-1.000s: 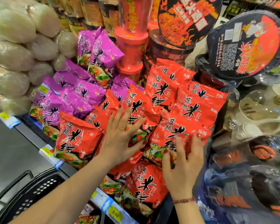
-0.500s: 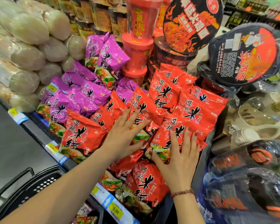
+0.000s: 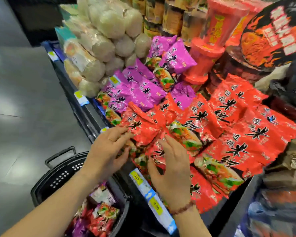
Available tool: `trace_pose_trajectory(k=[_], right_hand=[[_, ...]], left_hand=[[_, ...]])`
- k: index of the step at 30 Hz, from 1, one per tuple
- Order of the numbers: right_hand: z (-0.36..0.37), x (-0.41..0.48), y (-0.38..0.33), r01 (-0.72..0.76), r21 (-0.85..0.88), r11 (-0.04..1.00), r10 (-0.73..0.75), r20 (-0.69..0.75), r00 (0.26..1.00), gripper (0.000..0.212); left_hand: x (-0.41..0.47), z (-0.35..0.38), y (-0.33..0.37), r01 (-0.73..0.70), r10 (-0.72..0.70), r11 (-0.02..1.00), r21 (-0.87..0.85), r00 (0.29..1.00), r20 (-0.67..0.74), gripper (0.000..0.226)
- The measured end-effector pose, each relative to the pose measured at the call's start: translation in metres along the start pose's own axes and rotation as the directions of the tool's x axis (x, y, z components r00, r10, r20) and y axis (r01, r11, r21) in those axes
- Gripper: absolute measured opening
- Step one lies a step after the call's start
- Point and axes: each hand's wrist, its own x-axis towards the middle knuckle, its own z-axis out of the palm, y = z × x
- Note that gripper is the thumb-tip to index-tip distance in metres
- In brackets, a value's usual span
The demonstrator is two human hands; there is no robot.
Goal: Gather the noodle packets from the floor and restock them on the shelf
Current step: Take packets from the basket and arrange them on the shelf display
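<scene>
Left hand (image 3: 106, 151): fingers on a crinkly red packet (image 3: 140, 129), thumb beneath; cannot tell if it grips.
Right hand (image 3: 173, 170): relaxed, flat on packets.
Glossy red pile (image 3: 237, 134): 3 o'clock, on shelf (image 3: 85, 115).
Basket (image 3: 58, 177): perforated black plastic, 7 o'clock.

The clearest thing I can read is 9.90, black on a yellow price tag (image 3: 136, 177) on the front edge of the shelf (image 3: 85, 113). A second yellow tag (image 3: 156, 205) beside it seems to show the same figure, blurred. The red noodle packets (image 3: 256, 134) carry big black brush characters, 过桥米线, and the purple noodle packets (image 3: 143, 90) bear similar strokes. Lettering on the red cup (image 3: 219, 29) and the black bowl lid (image 3: 272, 31) is too smeared to read.
</scene>
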Motion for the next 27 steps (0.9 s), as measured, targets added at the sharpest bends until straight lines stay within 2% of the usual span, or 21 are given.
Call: trace_pose_trajectory(k=[6,8,11,14,18,21,27], right_hand=[[0.066,-0.018,-0.042,0.080,0.175,0.981,-0.126,0.270,0.955,0.044],[0.089,-0.028,-0.050,0.071,0.185,0.980,-0.138,0.385,0.912,0.045],[0.124,-0.048,-0.057,0.043,0.176,0.983,-0.135,0.555,0.821,0.049],[0.165,-0.073,-0.057,0.006,0.130,0.991,-0.098,0.710,0.697,0.055],[0.229,-0.113,-0.044,-0.021,0.003,1.000,0.007,0.882,0.470,0.053],[0.273,-0.154,-0.026,-0.074,-0.086,0.994,0.107,0.933,0.344,0.052],[0.349,-0.234,0.022,-0.143,-0.229,0.963,0.242,0.967,0.079,0.059]], left_hand=[[-0.095,-0.038,-0.049,0.275,-0.284,0.954,0.123,0.957,0.063,0.034],[-0.130,-0.045,-0.061,0.375,-0.395,0.910,0.179,0.913,0.099,0.036],[-0.179,-0.048,-0.073,0.534,-0.572,0.812,0.236,0.808,0.139,0.040],[-0.227,-0.040,-0.085,0.660,-0.711,0.702,0.267,0.677,0.193,0.048],[-0.292,-0.006,-0.102,0.735,-0.802,0.595,0.326,0.518,0.296,0.057],[-0.338,0.025,-0.108,0.786,-0.851,0.510,0.350,0.399,0.342,0.058],[-0.416,0.085,-0.118,0.837,-0.889,0.400,0.373,0.257,0.379,0.066]])
